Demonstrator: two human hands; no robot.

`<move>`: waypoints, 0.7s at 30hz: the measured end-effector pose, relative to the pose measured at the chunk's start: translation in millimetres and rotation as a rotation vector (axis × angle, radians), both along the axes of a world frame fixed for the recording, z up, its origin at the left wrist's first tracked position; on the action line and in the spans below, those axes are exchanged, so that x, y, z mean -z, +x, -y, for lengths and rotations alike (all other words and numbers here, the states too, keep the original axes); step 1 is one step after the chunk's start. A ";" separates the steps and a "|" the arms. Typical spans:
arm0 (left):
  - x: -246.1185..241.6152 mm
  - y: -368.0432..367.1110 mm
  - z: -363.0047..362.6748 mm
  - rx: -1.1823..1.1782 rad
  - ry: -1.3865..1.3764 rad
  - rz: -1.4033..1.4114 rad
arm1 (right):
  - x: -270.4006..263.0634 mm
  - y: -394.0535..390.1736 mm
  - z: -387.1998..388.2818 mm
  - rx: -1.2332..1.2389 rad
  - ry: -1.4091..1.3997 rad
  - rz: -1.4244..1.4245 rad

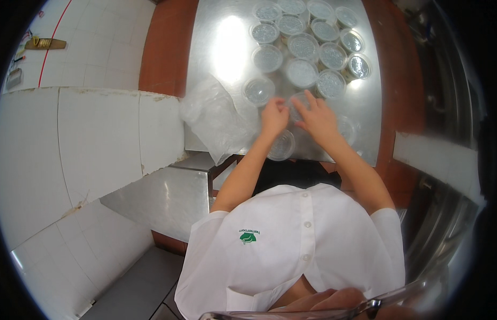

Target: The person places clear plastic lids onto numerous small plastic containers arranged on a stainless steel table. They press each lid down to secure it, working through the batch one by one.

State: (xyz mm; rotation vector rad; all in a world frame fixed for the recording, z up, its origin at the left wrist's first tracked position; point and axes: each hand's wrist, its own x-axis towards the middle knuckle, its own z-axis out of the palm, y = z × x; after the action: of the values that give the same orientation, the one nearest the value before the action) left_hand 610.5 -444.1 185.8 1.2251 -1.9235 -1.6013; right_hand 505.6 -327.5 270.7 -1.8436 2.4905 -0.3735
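My right hand (318,119) is spread over a round clear plastic tub (298,105), its fingertips on or just above the lid and partly hiding it. My left hand (275,117) is at the left of the same tub with its fingers bent; whether they touch the rim is unclear. Just beyond my left hand stands a lidded tub (258,91). Below my left wrist is another round clear piece (282,146), a tub or a lid. A similar blurred round piece (346,130) lies beside my right wrist, partly covered by it.
Several lidded clear tubs (303,46) stand grouped on the far part of the stainless steel table (206,52). A crumpled clear plastic bag (216,116) hangs over the table's near left edge. A white tiled ledge (100,136) borders the left side.
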 end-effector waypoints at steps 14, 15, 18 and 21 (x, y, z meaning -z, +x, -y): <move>-6.9 -1.7 1.5 0.122 -0.127 0.070 | 1.9 -9.8 0.9 -0.089 0.056 -0.038; -7.4 -2.5 2.3 0.113 -0.070 0.076 | 1.9 -10.3 1.6 -0.096 0.059 -0.032; -15.0 -7.2 3.2 0.085 0.107 0.103 | 0.4 -12.8 2.1 -0.105 0.092 -0.011; -30.6 -11.6 1.6 0.090 0.195 0.142 | -2.6 -15.9 2.4 -0.117 0.109 0.018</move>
State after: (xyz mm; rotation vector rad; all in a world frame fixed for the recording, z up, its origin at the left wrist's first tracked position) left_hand 598.9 -445.7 216.3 1.3803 -1.9701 -1.8296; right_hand 489.7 -330.0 273.3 -1.9228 2.3268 -0.2437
